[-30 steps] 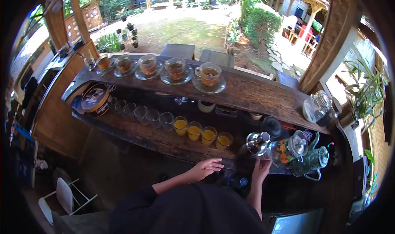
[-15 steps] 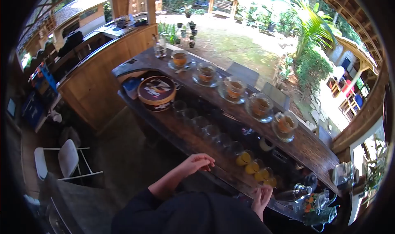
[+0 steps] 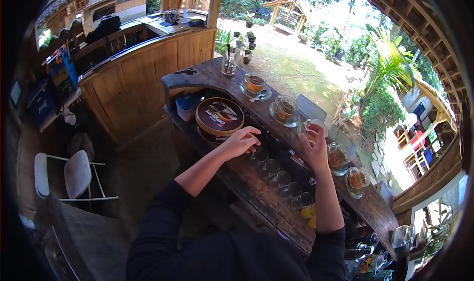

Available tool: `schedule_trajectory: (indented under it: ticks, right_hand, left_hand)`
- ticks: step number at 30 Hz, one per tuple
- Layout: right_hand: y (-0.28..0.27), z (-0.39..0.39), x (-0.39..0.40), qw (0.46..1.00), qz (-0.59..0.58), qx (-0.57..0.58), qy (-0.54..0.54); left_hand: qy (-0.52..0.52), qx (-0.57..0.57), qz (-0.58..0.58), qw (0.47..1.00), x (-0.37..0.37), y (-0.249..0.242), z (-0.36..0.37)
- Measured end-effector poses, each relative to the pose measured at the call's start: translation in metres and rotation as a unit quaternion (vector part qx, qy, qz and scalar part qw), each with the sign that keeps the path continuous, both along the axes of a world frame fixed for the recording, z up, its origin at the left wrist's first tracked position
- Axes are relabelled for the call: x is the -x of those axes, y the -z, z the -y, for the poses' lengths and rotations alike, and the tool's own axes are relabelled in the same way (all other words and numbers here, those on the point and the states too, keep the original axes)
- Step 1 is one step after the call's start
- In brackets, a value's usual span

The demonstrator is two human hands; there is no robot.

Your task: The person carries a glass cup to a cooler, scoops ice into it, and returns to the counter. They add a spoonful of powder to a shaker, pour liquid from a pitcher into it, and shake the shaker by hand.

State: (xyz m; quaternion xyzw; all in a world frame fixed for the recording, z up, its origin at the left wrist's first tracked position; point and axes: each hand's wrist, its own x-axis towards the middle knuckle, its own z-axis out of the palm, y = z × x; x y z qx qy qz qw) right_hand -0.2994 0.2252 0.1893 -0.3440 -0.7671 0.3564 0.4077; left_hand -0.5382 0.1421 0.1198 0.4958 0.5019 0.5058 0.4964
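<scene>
My right hand (image 3: 314,141) is over the middle glass cup (image 3: 311,129) on the raised wooden counter, its fingers curled at the cup; whether they grip it cannot be made out. Near the round chocolate tub (image 3: 219,115), my left hand (image 3: 242,143) hovers above the lower shelf with fingers bent and partly spread, holding nothing visible. Glass cups of amber drink stand on saucers along the counter, among them one at the far end (image 3: 255,84) and one near the right (image 3: 356,180). Empty glasses (image 3: 280,179) line the lower shelf beside glasses of yellow liquid (image 3: 307,212).
A glass jar with utensils (image 3: 228,66) stands at the counter's far end. Glass pitchers (image 3: 377,263) and a clear jar (image 3: 402,236) are at the lower right. A white folding chair (image 3: 79,175) stands at left. Distant people sit outside at right.
My right hand has moved from beside the yellow glasses up to the middle cup. My left hand has moved toward the tub and the far empty glasses. The view has shifted.
</scene>
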Motion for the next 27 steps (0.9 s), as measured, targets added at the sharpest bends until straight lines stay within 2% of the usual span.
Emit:
schedule_trajectory:
  ticks: [1, 2, 4, 7, 9, 11, 15, 17, 18, 19, 21, 22, 25, 27]
  right_hand:
    - [0.0, -0.016, 0.012, 0.998, 0.055, -0.027, 0.033]
    - [0.002, -0.03, 0.024, 0.998, 0.053, -0.027, 0.03]
    - [0.006, -0.053, 0.043, 0.973, 0.155, -0.165, 0.051]
    - [0.007, -0.072, 0.069, 0.971, 0.15, -0.149, 0.115]
    - [0.025, -0.095, 0.083, 0.972, 0.112, -0.163, 0.126]
    - [0.042, -0.11, 0.095, 0.967, 0.047, -0.148, 0.204]
    - [0.062, -0.128, 0.1, 0.968, 0.038, -0.112, 0.22]
    - [0.067, -0.134, 0.096, 0.969, 0.045, -0.099, 0.222]
    - [0.071, -0.138, 0.093, 0.971, 0.034, -0.081, 0.223]
    - [0.072, -0.138, 0.091, 0.972, 0.025, -0.062, 0.224]
    - [0.065, -0.134, 0.086, 0.982, 0.0, -0.033, 0.185]
    - [0.062, -0.131, 0.085, 0.989, -0.028, -0.01, 0.145]
    - [0.068, -0.145, 0.083, 0.989, 0.023, 0.007, 0.148]
    - [0.069, -0.15, 0.081, 0.99, 0.032, 0.006, 0.141]
  left_hand:
    - [-0.005, -0.003, 0.0, 1.0, -0.001, 0.0, -0.009]
    - [-0.002, -0.015, -0.006, 1.0, -0.004, 0.001, -0.017]
    - [0.005, -0.025, -0.017, 1.0, -0.01, 0.004, -0.034]
    - [-0.024, -0.028, -0.02, 0.999, -0.015, 0.017, -0.074]
    - [-0.117, -0.071, -0.213, 0.967, -0.01, 0.031, -0.104]
    - [-0.15, -0.091, -0.236, 0.956, -0.004, 0.027, -0.122]
    - [-0.227, -0.12, -0.299, 0.919, 0.004, 0.031, -0.163]
    - [-0.188, 0.014, -0.195, 0.962, 0.008, 0.034, -0.182]
    - [-0.143, 0.058, -0.087, 0.984, 0.005, 0.019, -0.175]
    - [-0.141, 0.065, -0.086, 0.984, 0.004, 0.016, -0.177]
    - [-0.081, 0.149, 0.014, 0.985, 0.001, 0.012, -0.179]
    - [-0.066, 0.16, 0.04, 0.984, 0.0, 0.011, -0.18]
    - [-0.074, 0.151, 0.103, 0.98, -0.01, 0.012, -0.182]
    - [-0.081, 0.151, 0.104, 0.98, -0.018, 0.014, -0.185]
